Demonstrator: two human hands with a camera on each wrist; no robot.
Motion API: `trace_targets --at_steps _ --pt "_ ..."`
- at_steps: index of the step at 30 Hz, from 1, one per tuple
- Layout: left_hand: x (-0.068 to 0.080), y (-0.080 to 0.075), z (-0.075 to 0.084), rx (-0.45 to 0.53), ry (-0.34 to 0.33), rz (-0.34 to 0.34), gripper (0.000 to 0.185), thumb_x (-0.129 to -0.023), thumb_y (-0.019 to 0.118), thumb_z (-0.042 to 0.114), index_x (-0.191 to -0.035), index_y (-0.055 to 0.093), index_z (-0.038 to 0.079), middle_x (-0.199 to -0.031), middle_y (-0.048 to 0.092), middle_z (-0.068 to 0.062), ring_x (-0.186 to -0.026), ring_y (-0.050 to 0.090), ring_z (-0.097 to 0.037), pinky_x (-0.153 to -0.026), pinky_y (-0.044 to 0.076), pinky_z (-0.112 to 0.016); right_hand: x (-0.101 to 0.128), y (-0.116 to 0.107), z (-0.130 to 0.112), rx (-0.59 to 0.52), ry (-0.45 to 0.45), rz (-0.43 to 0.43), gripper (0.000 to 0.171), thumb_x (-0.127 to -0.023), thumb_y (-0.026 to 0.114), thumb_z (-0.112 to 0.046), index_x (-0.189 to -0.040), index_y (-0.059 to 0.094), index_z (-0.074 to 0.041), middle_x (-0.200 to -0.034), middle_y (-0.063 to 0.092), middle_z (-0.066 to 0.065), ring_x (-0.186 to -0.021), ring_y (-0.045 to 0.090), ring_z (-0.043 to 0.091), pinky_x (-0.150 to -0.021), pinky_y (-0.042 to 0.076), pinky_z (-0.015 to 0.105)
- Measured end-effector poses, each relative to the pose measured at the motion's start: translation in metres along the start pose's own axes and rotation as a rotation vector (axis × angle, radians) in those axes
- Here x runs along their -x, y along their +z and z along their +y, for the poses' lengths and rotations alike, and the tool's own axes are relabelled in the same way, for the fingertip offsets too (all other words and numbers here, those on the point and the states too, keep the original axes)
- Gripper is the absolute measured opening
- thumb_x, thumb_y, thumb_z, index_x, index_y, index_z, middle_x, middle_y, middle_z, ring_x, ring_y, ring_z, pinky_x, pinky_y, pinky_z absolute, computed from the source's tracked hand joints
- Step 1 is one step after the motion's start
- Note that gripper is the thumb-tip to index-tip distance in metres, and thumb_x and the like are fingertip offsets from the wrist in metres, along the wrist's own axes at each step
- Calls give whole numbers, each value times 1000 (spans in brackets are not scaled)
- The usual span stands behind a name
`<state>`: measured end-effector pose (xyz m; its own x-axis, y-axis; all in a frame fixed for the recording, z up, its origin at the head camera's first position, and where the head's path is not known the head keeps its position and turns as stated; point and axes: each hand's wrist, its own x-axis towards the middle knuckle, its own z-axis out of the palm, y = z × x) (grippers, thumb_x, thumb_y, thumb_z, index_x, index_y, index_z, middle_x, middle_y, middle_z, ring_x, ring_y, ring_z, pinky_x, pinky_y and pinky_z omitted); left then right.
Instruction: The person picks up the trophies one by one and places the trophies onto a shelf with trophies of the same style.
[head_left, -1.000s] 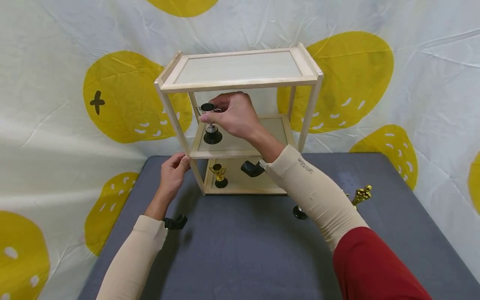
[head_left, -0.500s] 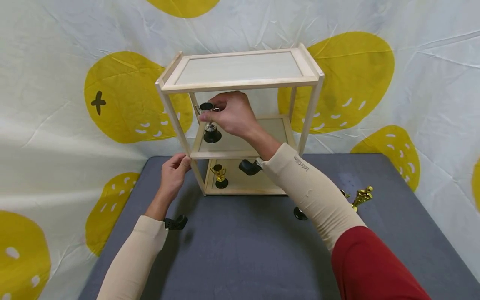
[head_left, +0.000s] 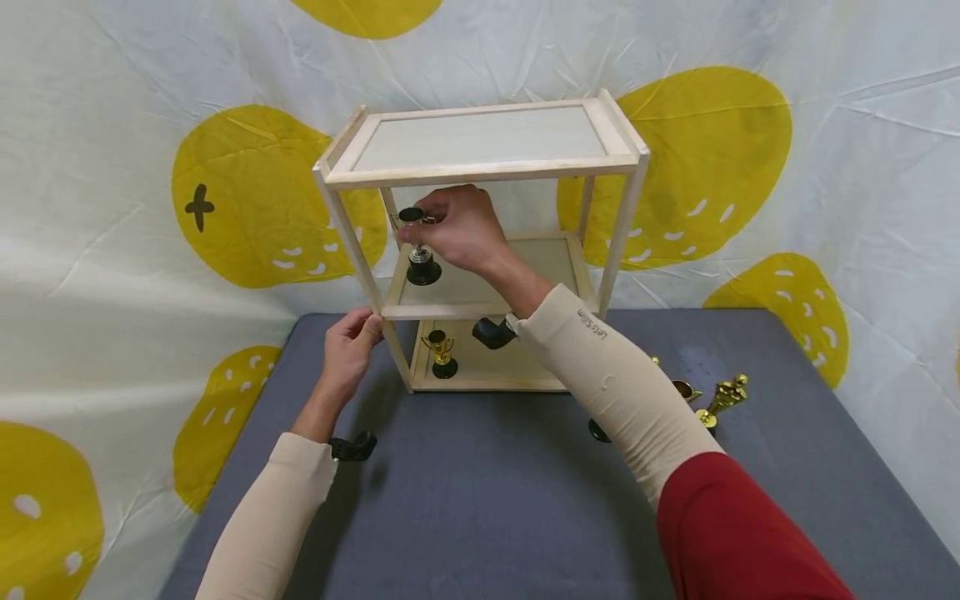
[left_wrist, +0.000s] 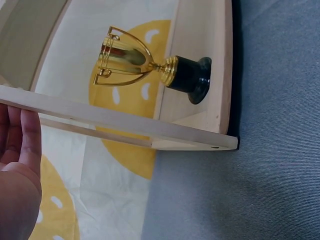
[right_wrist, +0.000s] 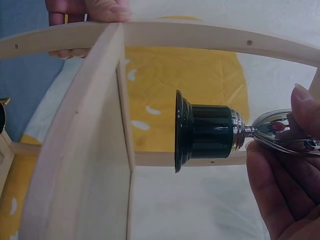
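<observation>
We seem to be at a staged recording set — a creased white backdrop sheet (head_left: 112, 275) with yellow blobs behind a grey padded table (head_left: 487, 492) — rather than a lived-in room.

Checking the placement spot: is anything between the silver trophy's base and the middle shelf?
Nothing visible. The right hand holds the silver trophy over a bare middle shelf; whether its base touches the board is unclear.
</observation>
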<state>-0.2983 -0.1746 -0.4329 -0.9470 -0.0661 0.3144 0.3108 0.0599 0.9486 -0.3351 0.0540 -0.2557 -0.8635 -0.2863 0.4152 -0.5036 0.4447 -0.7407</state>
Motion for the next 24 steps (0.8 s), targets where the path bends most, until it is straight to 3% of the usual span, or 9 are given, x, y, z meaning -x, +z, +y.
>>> trace_targets --at_steps 12,18,24 --pt "0 1 0 17 10 -4 33 -104 62 14 -120 65 -14 -90 73 16 -88 69 -3 -85 61 -17 0 11 7 5 23 2 32 -86 87 -36 -108 82 -13 -101 82 2 -93 78 13 -77 61 28" --pt "2 1 0 -25 -25 -1 31 -105 60 12 -121 64 -14 -89 72 20 -87 67 -1 -84 60 -15 3 15 11 20 69 -23 35 -87 86 -36 -112 81 -13 -106 81 2 -97 77 14 -80 61 30" --pt "0 1 1 -31 -11 2 33 -106 60 13 -122 64 -15 -91 72 21 -88 67 0 -84 60 -15 2 17 12 16 48 -18 36 -87 87 -35 -113 80 -12 -106 81 4 -96 78 16 -80 62 32"
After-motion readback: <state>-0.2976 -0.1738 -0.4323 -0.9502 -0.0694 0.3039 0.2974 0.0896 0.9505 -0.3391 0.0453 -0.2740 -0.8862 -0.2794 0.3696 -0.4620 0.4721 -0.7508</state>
